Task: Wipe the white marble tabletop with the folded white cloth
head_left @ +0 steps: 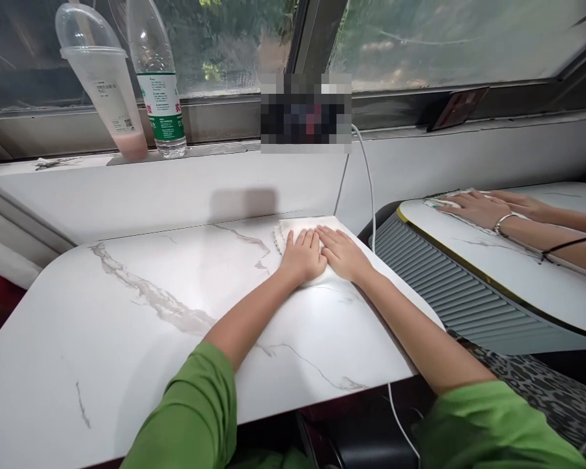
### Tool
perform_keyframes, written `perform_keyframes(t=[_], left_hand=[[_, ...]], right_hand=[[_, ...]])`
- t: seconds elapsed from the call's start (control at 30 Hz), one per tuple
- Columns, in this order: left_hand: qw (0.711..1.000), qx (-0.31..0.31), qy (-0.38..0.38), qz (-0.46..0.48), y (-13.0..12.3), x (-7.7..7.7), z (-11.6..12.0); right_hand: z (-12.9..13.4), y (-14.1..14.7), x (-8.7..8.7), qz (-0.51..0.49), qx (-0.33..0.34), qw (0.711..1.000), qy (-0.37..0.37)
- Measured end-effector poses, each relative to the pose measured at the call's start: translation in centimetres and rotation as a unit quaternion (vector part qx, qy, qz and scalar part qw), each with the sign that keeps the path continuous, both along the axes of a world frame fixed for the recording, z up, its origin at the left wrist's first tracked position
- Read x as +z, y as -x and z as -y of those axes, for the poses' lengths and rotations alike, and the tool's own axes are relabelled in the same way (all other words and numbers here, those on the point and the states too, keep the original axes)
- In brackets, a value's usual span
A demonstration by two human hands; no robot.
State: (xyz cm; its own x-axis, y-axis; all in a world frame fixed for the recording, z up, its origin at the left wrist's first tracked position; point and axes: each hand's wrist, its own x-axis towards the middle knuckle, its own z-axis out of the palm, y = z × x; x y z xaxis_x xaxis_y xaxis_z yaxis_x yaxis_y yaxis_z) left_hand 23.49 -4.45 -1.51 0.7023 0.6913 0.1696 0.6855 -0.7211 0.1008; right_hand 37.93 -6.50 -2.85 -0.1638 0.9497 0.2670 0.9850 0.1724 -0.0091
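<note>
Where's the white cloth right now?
In the head view, the cloth lies just right of centre, under the left hand and right hand, at the near table's far right corner by the wall.

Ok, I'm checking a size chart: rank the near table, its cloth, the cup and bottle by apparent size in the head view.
1. Near table
2. Cup
3. Bottle, top cropped
4. Cloth, visible part only; some is covered

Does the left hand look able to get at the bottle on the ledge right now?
Probably yes, with a stretch: the left hand lies flat on the cloth, gripping nothing, and no object shows between it and the bottle; the cup stands on the bottle's other side.
</note>
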Motion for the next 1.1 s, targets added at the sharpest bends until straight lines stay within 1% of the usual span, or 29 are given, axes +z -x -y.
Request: perform_keyframes(t=[0.07, 0.17, 0.23, 0.3, 0.37, 0.4, 0.47, 0.57, 0.63, 0.73, 0.87, 0.93, 1.0, 1.03, 1.1], left_hand=[[1.000, -0.016, -0.012, -0.012, 2.1, 0.3, 2.7], [0.998, -0.051, -0.032, -0.026, 5.6, 0.6, 7.9], [0.996, -0.069, -0.050, -0.025, 7.9, 0.9, 11.4], [0.994, -0.077, -0.068, -0.023, 9.9, 1.1, 14.4], [0.994, -0.084, -0.070, -0.027, 11.3, 1.4, 16.3], [0.994, -0.088, -0.062, -0.029, 11.9, 1.5, 16.9], [0.994, -0.094, -0.036, -0.030, 12.4, 1.8, 17.4], [0.996, -0.082, 0.011, -0.039, 12.1, 2.4, 16.3], [0.996, -0.058, 0.049, -0.054, 11.4, 2.7, 14.4], [0.995, -0.017, 0.086, -0.055, 10.4, 2.7, 9.8], [0.998, -0.001, 0.052, -0.034, 9.9, 1.8, 2.2], [0.998, 0.033, 0.043, -0.027, 9.9, 1.4, -0.9], [0.996, 0.078, 0.043, -0.015, 9.9, 1.1, -3.2], [0.994, 0.096, 0.044, -0.007, 9.9, 1.0, -3.9], [0.992, 0.115, 0.045, 0.005, 9.9, 0.8, -4.8]], right_hand=[[3.0, 1.7, -0.1, 0.005, 0.018, 1.000, -0.007], [8.7, 4.7, -0.2, 0.006, 0.046, 0.998, -0.033], [12.6, 6.8, -0.1, 0.005, 0.063, 0.997, -0.050], [15.7, 8.7, 0.2, 0.008, 0.083, 0.995, -0.059], [17.7, 10.2, 0.6, 0.012, 0.095, 0.993, -0.062], [18.3, 10.7, 0.7, 0.014, 0.097, 0.993, -0.064], [18.6, 11.3, 0.8, 0.018, 0.096, 0.993, -0.066], [17.1, 11.1, 0.4, 0.015, 0.090, 0.994, -0.058], [14.9, 10.7, 0.0, 0.002, 0.080, 0.996, -0.048], [9.9, 10.3, -0.6, -0.022, 0.054, 0.998, -0.032], [1.6, 10.4, -0.7, -0.034, 0.020, 0.999, -0.023], [-2.2, 10.7, -0.4, -0.038, 0.025, 0.999, -0.021], [-5.0, 11.0, 0.0, -0.047, 0.043, 0.998, -0.016], [-6.0, 11.1, 0.2, -0.055, 0.049, 0.997, -0.014], [-7.2, 11.3, 0.4, -0.072, 0.055, 0.996, -0.013]])
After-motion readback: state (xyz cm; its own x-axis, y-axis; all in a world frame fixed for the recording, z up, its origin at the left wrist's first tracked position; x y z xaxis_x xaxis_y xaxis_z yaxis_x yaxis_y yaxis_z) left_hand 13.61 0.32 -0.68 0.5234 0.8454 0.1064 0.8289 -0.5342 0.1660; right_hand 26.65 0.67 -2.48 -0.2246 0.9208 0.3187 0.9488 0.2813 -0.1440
